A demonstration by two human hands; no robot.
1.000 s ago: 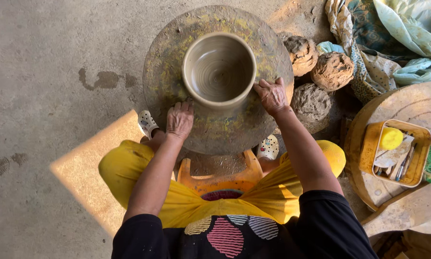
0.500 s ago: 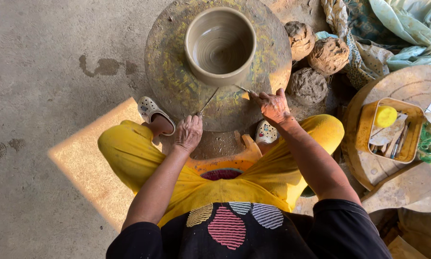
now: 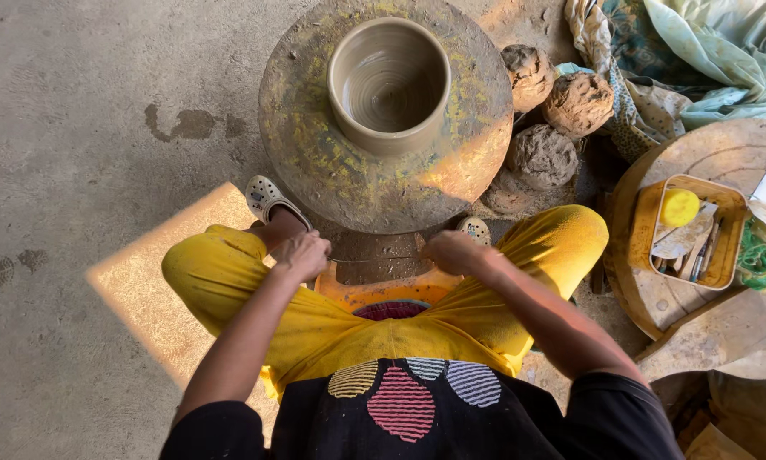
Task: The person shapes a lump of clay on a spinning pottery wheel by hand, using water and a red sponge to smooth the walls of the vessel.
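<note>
A wet clay pot (image 3: 389, 85) sits off-centre toward the far edge of a round potter's wheel (image 3: 315, 162), while at its near edge the left hand (image 3: 302, 254) and right hand (image 3: 453, 251), both fisted, stretch a thin wire (image 3: 374, 260) that, pulled unevenly, could gouge the pot's base

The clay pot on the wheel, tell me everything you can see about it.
The clay pot is a grey-brown, wet-looking cylinder with a thick rounded rim, open at the top. Spiral throwing rings line its inside. It stands upright, slightly off the middle of the round, clay-smeared wheel head. Sunlight falls across the wheel's near right edge. Neither hand touches it: the left hand and right hand are down by the knees, a thin wire stretched between them.
</note>
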